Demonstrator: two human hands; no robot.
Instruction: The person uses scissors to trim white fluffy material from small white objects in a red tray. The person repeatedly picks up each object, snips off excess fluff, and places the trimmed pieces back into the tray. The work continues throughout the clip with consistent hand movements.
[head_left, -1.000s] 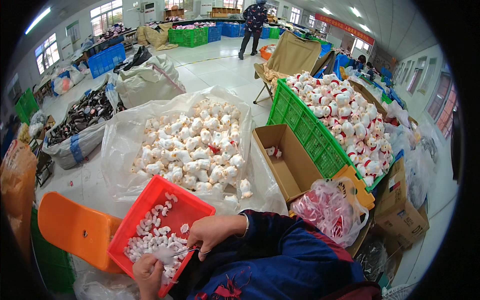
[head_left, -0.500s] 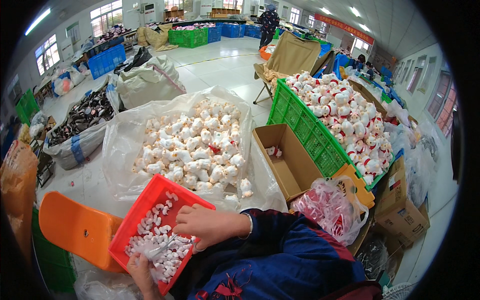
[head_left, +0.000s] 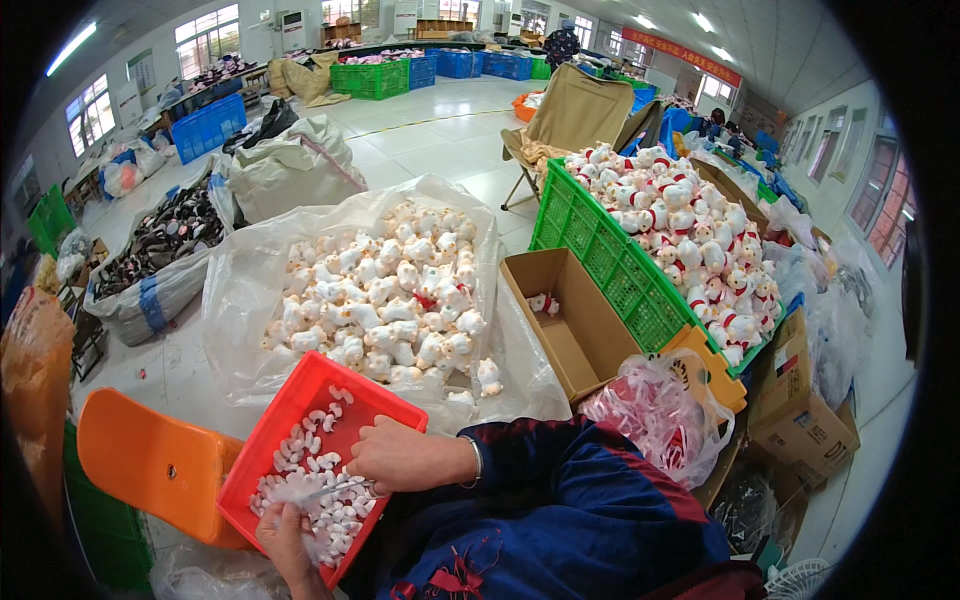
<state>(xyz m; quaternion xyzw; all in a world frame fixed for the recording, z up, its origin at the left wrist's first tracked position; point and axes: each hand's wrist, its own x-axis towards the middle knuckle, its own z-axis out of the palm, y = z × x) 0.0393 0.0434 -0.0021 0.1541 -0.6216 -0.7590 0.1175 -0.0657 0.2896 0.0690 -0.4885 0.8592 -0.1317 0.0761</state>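
Note:
A red tray (head_left: 385, 400) stands tilted in front of me, holding many small white curved plush pieces (head_left: 318, 462). Over its near part, my right hand (head_left: 408, 455) is closed around a slim metal tool (head_left: 338, 488), perhaps forceps or scissors; its exact kind is unclear. The tool points left toward a tuft of white stuffing (head_left: 296, 487). My left hand (head_left: 283, 535) pinches that tuft at the tray's lower left edge. Whether a plush piece is also between those fingers is hidden.
Beyond the tray lies a clear plastic sheet (head_left: 245, 290) heaped with white plush toys (head_left: 385, 290). An orange chair (head_left: 150, 455) stands left. At right are an open cardboard box (head_left: 590, 350), a green crate (head_left: 610, 270) of red-trimmed toys and a bag of pink plastic (head_left: 655, 420).
My right hand has shifted slightly left, with the metal tool still in it. The left hand stays at the stuffing. In the background, a person has moved farther off.

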